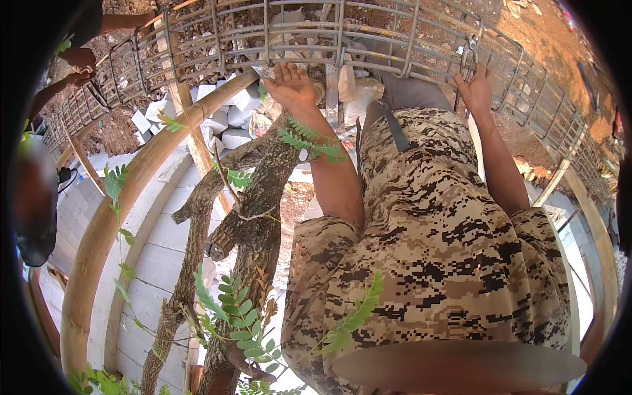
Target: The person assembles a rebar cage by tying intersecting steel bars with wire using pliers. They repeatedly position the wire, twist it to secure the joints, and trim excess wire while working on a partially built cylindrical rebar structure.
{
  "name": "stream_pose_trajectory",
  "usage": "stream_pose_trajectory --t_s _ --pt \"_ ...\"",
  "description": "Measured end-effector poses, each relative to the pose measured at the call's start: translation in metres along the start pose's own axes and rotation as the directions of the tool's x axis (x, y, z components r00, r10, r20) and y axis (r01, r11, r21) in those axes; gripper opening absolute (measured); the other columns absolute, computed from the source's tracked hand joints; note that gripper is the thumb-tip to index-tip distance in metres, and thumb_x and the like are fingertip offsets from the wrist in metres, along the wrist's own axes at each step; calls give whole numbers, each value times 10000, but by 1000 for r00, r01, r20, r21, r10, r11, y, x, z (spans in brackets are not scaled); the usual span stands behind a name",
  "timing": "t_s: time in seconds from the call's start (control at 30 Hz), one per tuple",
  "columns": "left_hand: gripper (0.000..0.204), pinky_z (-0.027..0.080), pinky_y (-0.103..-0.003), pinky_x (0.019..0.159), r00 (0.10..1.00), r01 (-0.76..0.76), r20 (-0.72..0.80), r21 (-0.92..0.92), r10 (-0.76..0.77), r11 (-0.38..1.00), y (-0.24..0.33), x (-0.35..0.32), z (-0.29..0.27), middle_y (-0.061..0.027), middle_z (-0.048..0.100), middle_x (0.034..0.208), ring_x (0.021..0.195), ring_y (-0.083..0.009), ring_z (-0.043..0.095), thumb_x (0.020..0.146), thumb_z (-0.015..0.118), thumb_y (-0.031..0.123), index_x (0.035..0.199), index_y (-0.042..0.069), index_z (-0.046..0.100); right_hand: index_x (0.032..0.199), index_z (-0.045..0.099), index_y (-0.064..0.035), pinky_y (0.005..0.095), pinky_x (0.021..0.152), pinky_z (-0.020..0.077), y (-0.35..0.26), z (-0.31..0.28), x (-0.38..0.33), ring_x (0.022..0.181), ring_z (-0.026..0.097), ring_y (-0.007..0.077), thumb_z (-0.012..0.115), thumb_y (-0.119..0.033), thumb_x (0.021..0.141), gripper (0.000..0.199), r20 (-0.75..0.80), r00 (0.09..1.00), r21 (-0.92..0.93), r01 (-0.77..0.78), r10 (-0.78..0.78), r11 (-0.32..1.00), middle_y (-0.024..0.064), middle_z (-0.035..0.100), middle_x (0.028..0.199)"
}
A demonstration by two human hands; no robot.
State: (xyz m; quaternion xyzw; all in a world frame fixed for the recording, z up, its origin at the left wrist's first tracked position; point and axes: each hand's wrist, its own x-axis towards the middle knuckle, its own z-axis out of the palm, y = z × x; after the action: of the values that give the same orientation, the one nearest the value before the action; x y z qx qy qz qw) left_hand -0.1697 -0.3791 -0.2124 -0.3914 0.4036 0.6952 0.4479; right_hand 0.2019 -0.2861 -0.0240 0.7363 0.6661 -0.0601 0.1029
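Observation:
A long cage of steel rebar [266,39] with bent stirrups curves across the top of the view. My left hand [290,85] is by its lower bars, palm showing and fingers stretched out, near the end of a bamboo pole [224,94]. No object shows in that hand. Farther right, my right hand [475,92] is closed around the handles of a pair of metal pincers [469,56]. The jaws of the pincers point up at the cage bars. Whether they grip a wire there is too small to tell.
A tree trunk [258,243] with leafy twigs stands left of my body. Pale blocks [234,137] lie behind it, beside a white block wall [155,263]. Wooden props [191,131] support the cage. Another person's hands [80,69] are at the cage's left end.

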Motion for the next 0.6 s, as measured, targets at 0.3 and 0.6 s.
stream_pose_trajectory --t_s 0.3,0.6 --pt "536 378 -258 489 933 346 211 -293 -293 891 11 0 -2 18 627 862 684 -110 567 930 539 623 985 100 639 1186 549 -27 326 741 561 -32 -70 -1 874 666 200 627 -178 876 354 494 867 602 -392 61 696 125 648 1165" --pt "237 304 -228 421 995 -86 -5 390 96 917 27 23 9 50 496 604 488 -83 471 926 670 290 816 109 564 1171 529 -64 316 600 432 -240 -53 -18 778 563 151 534 -160 908 280 689 484 640 -58 -539 766 81 614 935"
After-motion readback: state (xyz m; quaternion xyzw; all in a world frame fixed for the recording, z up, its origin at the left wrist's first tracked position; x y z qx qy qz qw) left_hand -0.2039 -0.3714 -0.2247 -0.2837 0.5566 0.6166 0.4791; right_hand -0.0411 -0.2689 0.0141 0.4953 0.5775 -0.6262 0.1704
